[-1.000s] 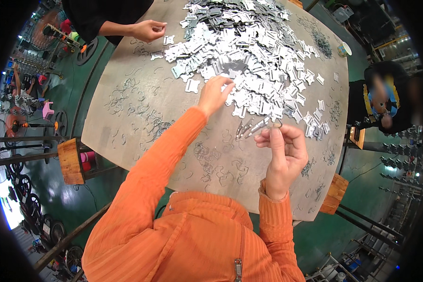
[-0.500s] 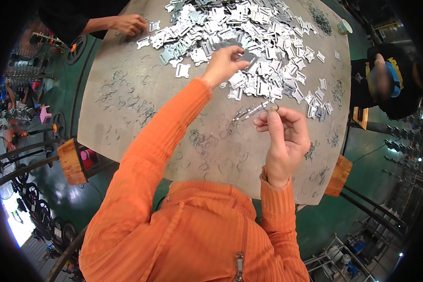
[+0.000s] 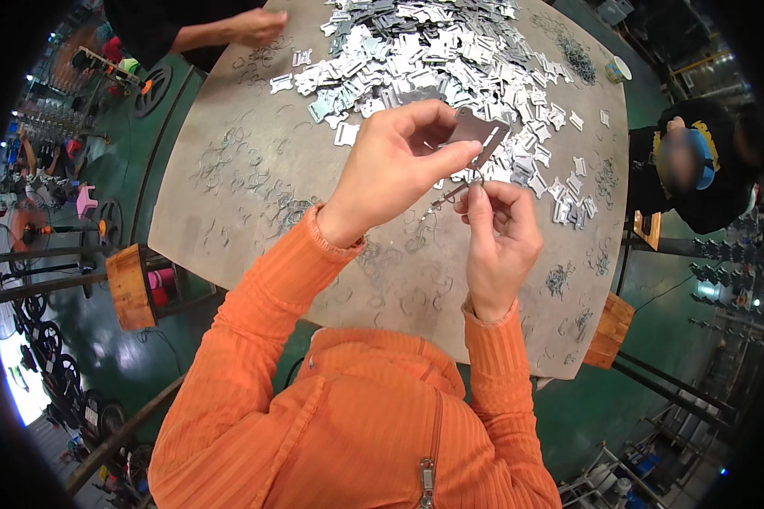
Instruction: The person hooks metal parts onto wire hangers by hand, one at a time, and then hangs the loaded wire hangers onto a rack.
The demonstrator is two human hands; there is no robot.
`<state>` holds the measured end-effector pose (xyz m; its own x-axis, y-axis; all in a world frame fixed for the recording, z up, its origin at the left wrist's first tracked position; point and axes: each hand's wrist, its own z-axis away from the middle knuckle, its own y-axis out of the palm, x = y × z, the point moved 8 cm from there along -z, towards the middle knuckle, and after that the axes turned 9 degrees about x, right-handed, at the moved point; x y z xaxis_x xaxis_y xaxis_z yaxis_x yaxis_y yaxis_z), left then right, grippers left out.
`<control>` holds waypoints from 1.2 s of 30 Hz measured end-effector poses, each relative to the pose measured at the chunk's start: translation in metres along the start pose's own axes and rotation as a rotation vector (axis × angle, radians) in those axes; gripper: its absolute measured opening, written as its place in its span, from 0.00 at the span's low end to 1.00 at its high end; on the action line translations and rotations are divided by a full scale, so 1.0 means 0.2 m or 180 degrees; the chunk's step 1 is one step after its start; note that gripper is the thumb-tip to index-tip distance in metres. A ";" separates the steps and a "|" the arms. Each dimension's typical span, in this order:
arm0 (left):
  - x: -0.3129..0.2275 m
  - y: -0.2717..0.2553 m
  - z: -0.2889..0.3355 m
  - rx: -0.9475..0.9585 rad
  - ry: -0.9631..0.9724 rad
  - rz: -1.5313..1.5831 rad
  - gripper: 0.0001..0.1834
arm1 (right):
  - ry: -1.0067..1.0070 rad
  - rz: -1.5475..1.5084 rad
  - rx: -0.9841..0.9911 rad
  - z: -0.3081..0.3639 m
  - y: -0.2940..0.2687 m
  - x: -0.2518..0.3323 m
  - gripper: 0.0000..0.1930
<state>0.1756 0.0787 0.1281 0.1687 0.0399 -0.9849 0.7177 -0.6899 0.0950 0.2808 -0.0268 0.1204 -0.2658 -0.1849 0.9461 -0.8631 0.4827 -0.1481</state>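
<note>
My left hand is closed, pinching a flat grey metal plate with a slot along one edge. The plate is tilted, its slotted edge close above the fingertips of my right hand. That hand is also closed, with thumb and forefinger on a thin bent wire hook that meets the plate's slotted edge. Whether the wire passes through the slot, I cannot tell. Narrow metal pieces, seen edge-on, show beside my right fingertips; whether they hang from the wire is unclear. Past my hands lies a large pile of similar slotted plates.
Loose wire hooks are scattered over the brown tabletop, with a denser heap at the far right near a cup. A co-worker's hand is at the far left edge. Another person sits at the right.
My left hand has come back from the pile with the plate, toward my right hand. My right hand has shifted slightly left. The co-worker's hand has moved away from the plates.
</note>
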 end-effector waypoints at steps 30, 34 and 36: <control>-0.17 -0.30 0.04 -0.0750 0.0674 -0.0951 0.07 | 0.0721 0.1051 0.1949 0.11 0.23 -0.65 0.04; -0.13 -0.27 0.07 -0.0786 0.0574 -0.0652 0.08 | 0.0719 -0.1314 0.1065 -0.15 0.17 -0.03 0.05; -0.15 -0.20 0.09 -0.0783 0.0596 -0.0635 0.07 | 0.0421 -0.1560 0.0816 -0.21 0.15 0.16 0.07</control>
<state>0.1300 0.0924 0.1514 0.1136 0.3035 -0.9460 0.8861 -0.4616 -0.0417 0.2642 0.0176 0.1585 0.2340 -0.2182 0.9474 -0.9531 0.1411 0.2679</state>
